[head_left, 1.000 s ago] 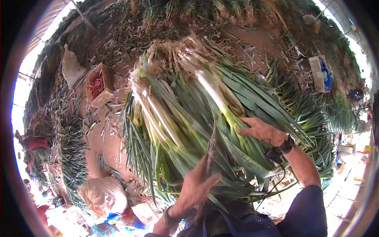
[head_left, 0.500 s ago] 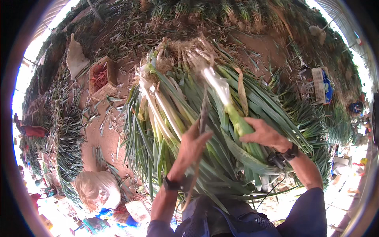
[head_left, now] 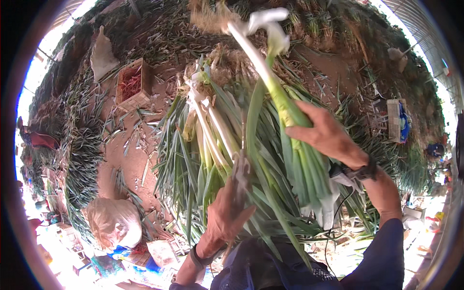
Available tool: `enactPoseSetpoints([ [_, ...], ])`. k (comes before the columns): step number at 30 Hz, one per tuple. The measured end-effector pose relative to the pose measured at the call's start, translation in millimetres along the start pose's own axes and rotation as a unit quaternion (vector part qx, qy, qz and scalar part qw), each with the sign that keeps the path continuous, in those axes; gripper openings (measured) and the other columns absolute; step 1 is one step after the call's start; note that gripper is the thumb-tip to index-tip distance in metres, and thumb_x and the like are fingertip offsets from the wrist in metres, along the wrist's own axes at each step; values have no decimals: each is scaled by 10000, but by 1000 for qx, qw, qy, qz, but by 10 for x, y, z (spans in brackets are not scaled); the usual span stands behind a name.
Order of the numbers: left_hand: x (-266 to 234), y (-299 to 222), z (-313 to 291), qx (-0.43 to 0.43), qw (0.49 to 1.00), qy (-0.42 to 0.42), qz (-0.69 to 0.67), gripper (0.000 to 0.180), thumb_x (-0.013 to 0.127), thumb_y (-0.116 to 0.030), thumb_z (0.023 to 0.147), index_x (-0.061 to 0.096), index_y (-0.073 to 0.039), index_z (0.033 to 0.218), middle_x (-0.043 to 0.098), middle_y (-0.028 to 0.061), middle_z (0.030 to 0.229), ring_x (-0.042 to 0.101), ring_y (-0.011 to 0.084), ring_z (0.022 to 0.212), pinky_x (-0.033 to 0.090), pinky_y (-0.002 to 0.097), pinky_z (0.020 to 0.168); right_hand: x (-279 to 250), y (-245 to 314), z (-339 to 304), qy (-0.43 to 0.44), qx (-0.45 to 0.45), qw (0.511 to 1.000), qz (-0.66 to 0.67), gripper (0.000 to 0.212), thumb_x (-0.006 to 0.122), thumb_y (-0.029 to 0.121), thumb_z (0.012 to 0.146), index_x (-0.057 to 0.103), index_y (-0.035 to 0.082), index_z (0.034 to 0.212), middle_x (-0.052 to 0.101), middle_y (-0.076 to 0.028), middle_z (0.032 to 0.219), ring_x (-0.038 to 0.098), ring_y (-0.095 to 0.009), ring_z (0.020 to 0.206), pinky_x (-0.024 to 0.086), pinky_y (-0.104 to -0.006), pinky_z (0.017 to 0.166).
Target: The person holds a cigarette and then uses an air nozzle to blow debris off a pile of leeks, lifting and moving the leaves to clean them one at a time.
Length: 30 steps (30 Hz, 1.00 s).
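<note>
My right hand [head_left: 328, 130] is closed around the green part of a leek [head_left: 281, 104]. Its white stem slants up to the left and ends in a shaggy root, blurred by motion. A loose white strip of skin [head_left: 270, 29] hangs or flies off near the top. In my left hand [head_left: 226, 208] is a dark tool with a long thin nozzle [head_left: 243, 140], resembling an air blow gun; it points up, below and left of the leek's stem. Beneath both hands lies a pile of leeks [head_left: 212, 125], roots away from me and leaves toward me.
A wooden crate [head_left: 137, 99] with red contents stands at the far left, beside a pale sack [head_left: 102, 55]. Nearer on the left sits a stuffed whitish bag [head_left: 113, 222]. A light basket [head_left: 394, 121] with something blue is at right. Leaf litter covers much of the ground.
My right hand has raised the leek and swung its root end up and left; outer skin has come loose near the top. My left hand and the tool have moved slightly lower.
</note>
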<state>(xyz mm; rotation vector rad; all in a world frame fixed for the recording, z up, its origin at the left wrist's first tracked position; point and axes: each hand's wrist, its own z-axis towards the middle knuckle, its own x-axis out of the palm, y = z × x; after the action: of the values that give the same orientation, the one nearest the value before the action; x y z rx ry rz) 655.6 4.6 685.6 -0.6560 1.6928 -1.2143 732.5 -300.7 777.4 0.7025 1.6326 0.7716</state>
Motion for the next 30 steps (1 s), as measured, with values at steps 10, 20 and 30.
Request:
enactPoseSetpoints([
  [10, -102, 72, 194, -71, 995, -53, -42, 793, 736, -124, 848, 391, 57, 1539, 655, 160, 1194, 622, 217, 1000, 515, 327, 890, 1235, -674, -86, 61, -112, 970, -206, 566, 675, 320, 991, 496, -65, 1365, 646, -222, 1004, 666, -318, 859, 553, -420, 746],
  [20, 225, -94, 472, -97, 993, 18, -58, 786, 771, -246, 849, 449, 18, 1515, 647, 179, 1168, 622, 262, 987, 510, 365, 900, 643, -1734, 302, -62, 70, 770, -631, 547, 647, 83, 873, 554, -55, 1395, 682, -192, 1065, 663, -354, 1009, 557, -447, 802],
  [30, 577, -274, 441, -107, 987, 83, -91, 712, 742, -259, 891, 479, 3, 1499, 612, 68, 860, 520, 137, 732, 470, 286, 697, 160, -1238, -95, 81, 59, 908, -407, 1092, 867, 248, 753, 213, -20, 1586, 663, -262, 1135, 699, -429, 938, 576, -495, 768],
])
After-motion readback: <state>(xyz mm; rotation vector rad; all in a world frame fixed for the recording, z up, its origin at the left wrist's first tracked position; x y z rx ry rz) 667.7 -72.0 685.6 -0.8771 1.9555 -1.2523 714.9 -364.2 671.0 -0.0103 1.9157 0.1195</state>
